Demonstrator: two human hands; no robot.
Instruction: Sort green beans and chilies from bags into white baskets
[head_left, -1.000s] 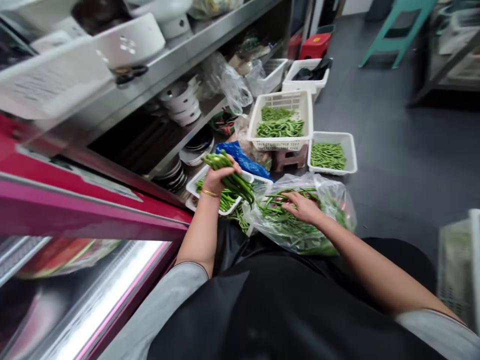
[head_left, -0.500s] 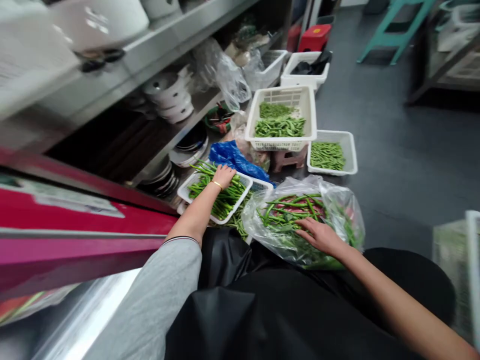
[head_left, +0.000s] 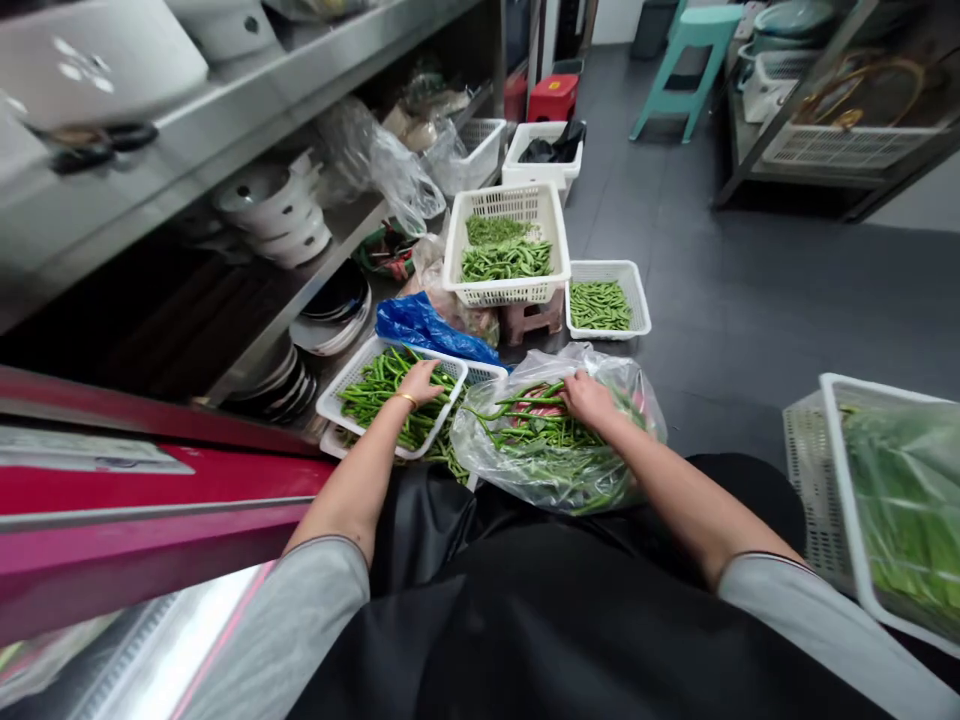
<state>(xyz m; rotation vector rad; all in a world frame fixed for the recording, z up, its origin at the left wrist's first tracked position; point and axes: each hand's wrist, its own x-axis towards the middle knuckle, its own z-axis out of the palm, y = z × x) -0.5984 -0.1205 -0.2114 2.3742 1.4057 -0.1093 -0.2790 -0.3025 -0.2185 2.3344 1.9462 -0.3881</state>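
Left grip [head_left: 418,382] pressed down on a heap of long green beans [head_left: 382,398] in a shallow white plastic basket [head_left: 352,388], slightly curled and closed up rather than spread, with a gold bangle [head_left: 406,400] at the wrist; no telling from this view whether clamped on any beans or only resting on them. Right grip [head_left: 589,400] at the mouth of a clear plastic bag [head_left: 637,400], dipped among more green beans [head_left: 525,425], likewise half closed, and likewise unclear as to any hold. The bag just beside the basket, directly in front of a black apron [head_left: 562,630]. Beyond both, a crumpled blue plastic bag [head_left: 420,328] against the far rim of the basket. Farther on, a taller white basket [head_left: 502,205] of shorter green beans [head_left: 506,260], raised on a small pink stool [head_left: 532,318], and to its right, on the dark grey floor [head_left: 750,320], a white tray [head_left: 634,300] of similar beans [head_left: 600,305]. Along the left, a steel shelf [head_left: 300,230] with stacked plates [head_left: 334,320] and white bowls [head_left: 270,210] on it, and below the view's left side, a red panel [head_left: 150,490]. At the right edge, a white crate [head_left: 840,470] lined with plastic over leafy greens [head_left: 907,500]. In the distance, a teal stool [head_left: 686,65].
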